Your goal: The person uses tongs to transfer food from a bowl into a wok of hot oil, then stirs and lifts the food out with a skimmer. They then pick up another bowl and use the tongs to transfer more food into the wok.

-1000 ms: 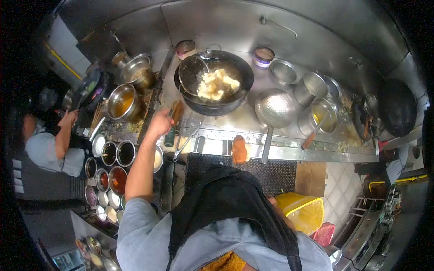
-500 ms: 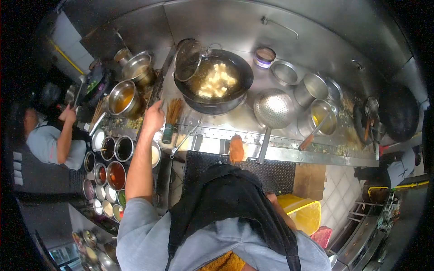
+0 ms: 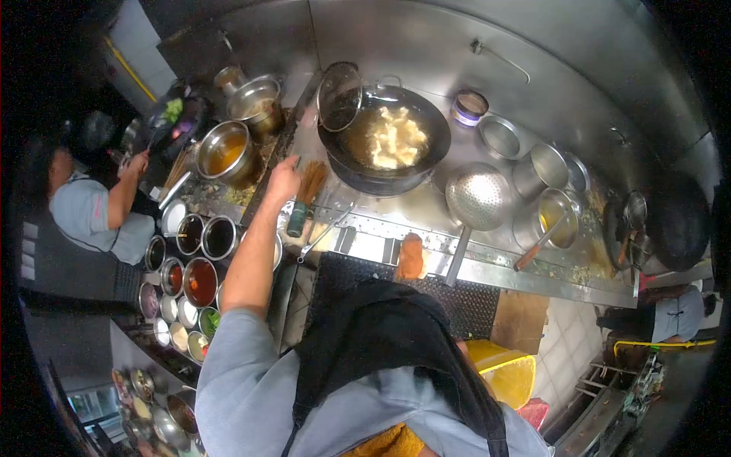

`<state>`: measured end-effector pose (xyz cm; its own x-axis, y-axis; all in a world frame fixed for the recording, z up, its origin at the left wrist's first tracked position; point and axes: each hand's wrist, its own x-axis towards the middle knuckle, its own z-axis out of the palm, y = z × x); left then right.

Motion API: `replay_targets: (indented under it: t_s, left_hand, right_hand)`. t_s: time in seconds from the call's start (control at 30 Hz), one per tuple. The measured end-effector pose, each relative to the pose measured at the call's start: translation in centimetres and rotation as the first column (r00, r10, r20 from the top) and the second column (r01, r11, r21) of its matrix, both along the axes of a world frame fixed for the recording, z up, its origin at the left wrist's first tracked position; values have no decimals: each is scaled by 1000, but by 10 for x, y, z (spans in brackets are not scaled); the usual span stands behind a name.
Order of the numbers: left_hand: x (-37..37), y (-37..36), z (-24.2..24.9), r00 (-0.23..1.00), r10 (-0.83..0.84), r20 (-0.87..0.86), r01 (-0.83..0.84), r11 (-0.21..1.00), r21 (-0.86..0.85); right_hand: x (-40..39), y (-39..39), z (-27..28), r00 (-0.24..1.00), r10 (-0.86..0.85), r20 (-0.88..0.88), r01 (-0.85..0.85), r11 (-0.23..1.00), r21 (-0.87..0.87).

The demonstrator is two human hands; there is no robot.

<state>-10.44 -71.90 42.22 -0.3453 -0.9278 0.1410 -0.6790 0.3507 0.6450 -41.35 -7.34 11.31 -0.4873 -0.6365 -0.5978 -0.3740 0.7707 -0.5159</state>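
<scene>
My left hand (image 3: pixel 285 181) is closed around the handle of a wire skimmer (image 3: pixel 339 97), left of the wok. The skimmer's round mesh head is tilted up at the left rim of the black wok (image 3: pixel 356 169). Pale, cube-like pieces (image 3: pixel 397 139) lie clustered in bubbling oil in the wok. A bamboo brush (image 3: pixel 311 183) with a green-wrapped end rests right beside my left hand. My right hand is hidden behind the black apron; only a sliver of skin shows at its edge.
A perforated ladle (image 3: pixel 477 196) and metal pots (image 3: pixel 540 171) stand right of the wok. Sauce containers (image 3: pixel 201 282) crowd the left. A folded orange cloth (image 3: pixel 411 257) lies on the front edge. A co-worker (image 3: pixel 95 209) handles another wok at far left.
The whole view has shifted, with the counter moving rightward in it. My left hand still grips the skimmer at the wok's left rim. My right hand has gone out of sight behind the apron.
</scene>
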Motion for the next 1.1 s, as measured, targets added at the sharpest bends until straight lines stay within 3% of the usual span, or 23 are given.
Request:
replay_targets:
  t_s: [0.03,0.1,0.13,0.17,0.2,0.23,0.3,0.33,0.4,0.43,0.53,0.57,0.6,0.63,0.67,0.7,0.73,0.83,0.9,0.93,1.0,1.1]
  left_hand:
    - [-3,-5,-5,999,26,26,-28,997,73]
    - [0,-32,-48,999,-3,-36,7,994,111]
    - [-1,-35,-51,995,-27,-92,40,989,144]
    - [-2,-38,-54,995,-31,-98,45,988,145]
    - [-8,-32,-37,992,-24,-125,66,938,339]
    - [-12,-28,-27,989,-15,-149,91,850,520]
    - [-17,-35,-34,982,-47,-185,144,818,558]
    - [-20,-37,-37,974,-69,-217,187,783,593]
    - [-26,-32,-38,968,-51,-245,193,776,600]
    - [-28,-29,-38,963,-25,-269,190,772,607]
    - [-32,-25,-34,955,-62,-289,238,744,624]
    - [-32,-25,-35,955,-61,-291,238,744,625]
    - [-31,-26,-36,966,-196,-168,255,829,497]
    - [-30,-26,-36,952,-305,-21,292,886,359]
    - [-27,-23,-36,952,-304,-21,291,887,360]
    - [-22,-16,-34,940,-340,-31,341,931,128]
    - [-17,-8,-30,926,-377,-31,372,922,-110]
    - [-8,16,18,934,-348,81,356,921,-157]
    - [-8,25,36,943,-313,116,328,931,-158]
    - [-9,27,39,950,-274,149,297,941,-161]
    - [-16,25,29,954,-233,188,272,937,-220]
    - [-34,21,-5,953,-156,261,235,923,-305]
  right_hand:
    - [-6,7,-14,1000,-3,-5,3,1000,3]
    - [-21,14,-48,947,282,-156,-296,953,-71]
    - [-23,9,-50,947,279,-160,-293,954,-68]
    - [-27,3,-51,884,422,-198,-418,906,64]
    - [-29,0,-54,802,557,-214,-523,829,199]
    - [-29,1,-58,805,552,-218,-516,832,202]
    - [-25,12,-72,870,362,-334,-406,911,-68]
    - [-24,15,-79,871,357,-338,-400,914,-65]
    - [-22,21,-106,918,244,-311,-368,816,-446]
    - [-23,28,-120,921,240,-308,-362,819,-444]
    - [-36,61,-191,836,301,-460,-433,875,-215]
    - [-35,64,-191,776,331,-536,-477,865,-157]
    - [-38,70,-194,576,385,-721,-612,788,-68]
    - [-27,66,-193,762,217,-610,-377,915,-145]
    - [-9,51,-164,881,-45,-470,-74,970,-230]
    - [23,24,-96,883,-322,-341,223,928,-297]
    - [22,16,-78,884,-322,-339,224,928,-296]
    - [14,5,-39,963,-250,-105,240,966,-92]
    - [6,11,-35,974,-218,65,215,976,44]
    - [2,15,-43,973,-219,67,216,975,45]
    - [-5,22,-67,975,-222,24,221,973,61]
    - [-5,-20,-5,965,-210,158,192,974,118]
